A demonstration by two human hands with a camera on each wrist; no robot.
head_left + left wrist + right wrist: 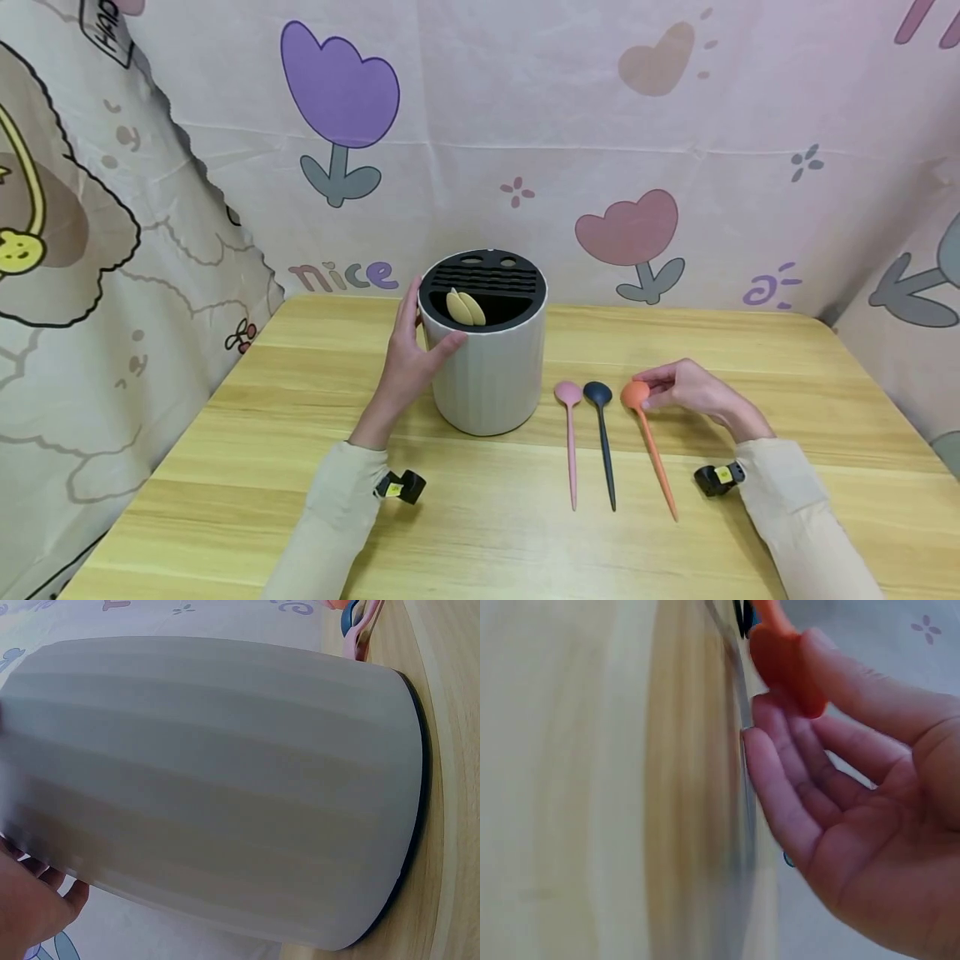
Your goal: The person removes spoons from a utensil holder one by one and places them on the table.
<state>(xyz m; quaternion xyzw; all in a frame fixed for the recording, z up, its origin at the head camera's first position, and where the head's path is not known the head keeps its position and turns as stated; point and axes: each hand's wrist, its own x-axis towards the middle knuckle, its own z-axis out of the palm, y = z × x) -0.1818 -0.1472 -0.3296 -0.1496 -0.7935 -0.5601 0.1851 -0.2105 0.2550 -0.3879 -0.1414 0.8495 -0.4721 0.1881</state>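
Note:
My left hand [405,362] holds the side of a whitish ribbed round utensil holder [491,379], thumb at the front near the rim and fingers around the left. Its black lid [487,275] has slots, two oval holes and a larger opening, where two pale yellow rounded pieces [465,309] stick up; their lower parts are hidden. On the right, my right hand [693,392] pinches the bowl of an orange spoon [656,454] between thumb and fingers. That spoon's handle points toward me. In the right wrist view, the orange bowl [780,667] sits between thumb and fingertips.
A pink spoon [572,442] and a dark blue-black spoon [604,442] lie side by side between the holder and the orange spoon. Everything stands on a wood-grain table [480,533]. Behind it hangs a printed cloth [480,100] with flowers.

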